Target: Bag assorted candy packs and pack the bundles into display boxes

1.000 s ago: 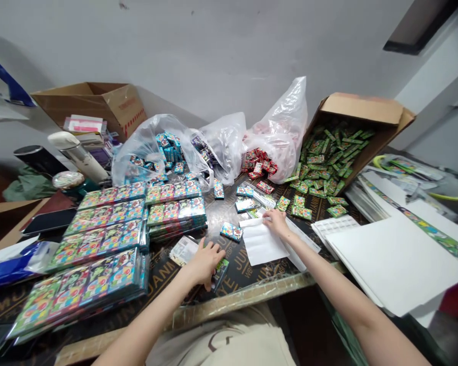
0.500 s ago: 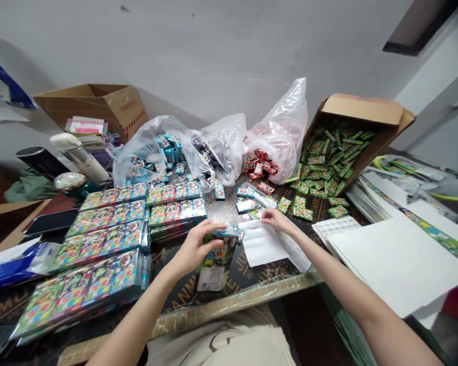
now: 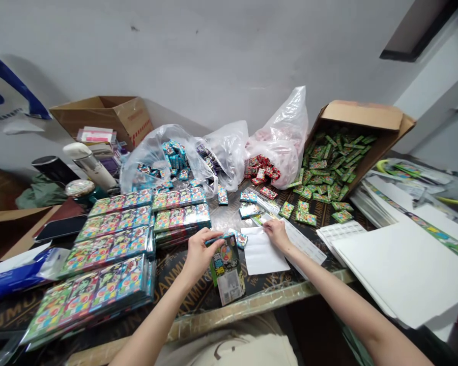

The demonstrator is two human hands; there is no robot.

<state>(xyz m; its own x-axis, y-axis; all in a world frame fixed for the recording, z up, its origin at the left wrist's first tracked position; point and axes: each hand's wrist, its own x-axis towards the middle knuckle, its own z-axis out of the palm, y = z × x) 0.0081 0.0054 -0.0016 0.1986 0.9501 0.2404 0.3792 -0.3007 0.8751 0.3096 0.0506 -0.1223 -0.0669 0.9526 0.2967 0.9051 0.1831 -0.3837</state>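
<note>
My left hand (image 3: 203, 251) pinches the top edge of a dark, colourfully printed flat pack (image 3: 225, 256). The pack stands tilted near the table's front edge, a pale label (image 3: 231, 285) on its lower part. To the right, my right hand (image 3: 278, 235) has its fingers closed at the upper corner of a white paper sheet (image 3: 263, 260). Beneath that forearm lies a sheet of printed labels (image 3: 309, 249). Small blue boxes (image 3: 249, 210) lie just beyond the paper, and another blue box (image 3: 239, 239) sits between the pack and the sheet.
Stacks of wrapped multi-coloured packs (image 3: 110, 254) fill the left side. Behind stand plastic bags with blue boxes (image 3: 175, 157) and red boxes (image 3: 261, 168). A tipped carton (image 3: 361, 113) spills green boxes (image 3: 324, 173). White sheets (image 3: 404, 259) lie at right.
My left hand has tilted the pack up, so its printed face and label show more. My right hand stays at the paper's corner. The view has shifted slightly.
</note>
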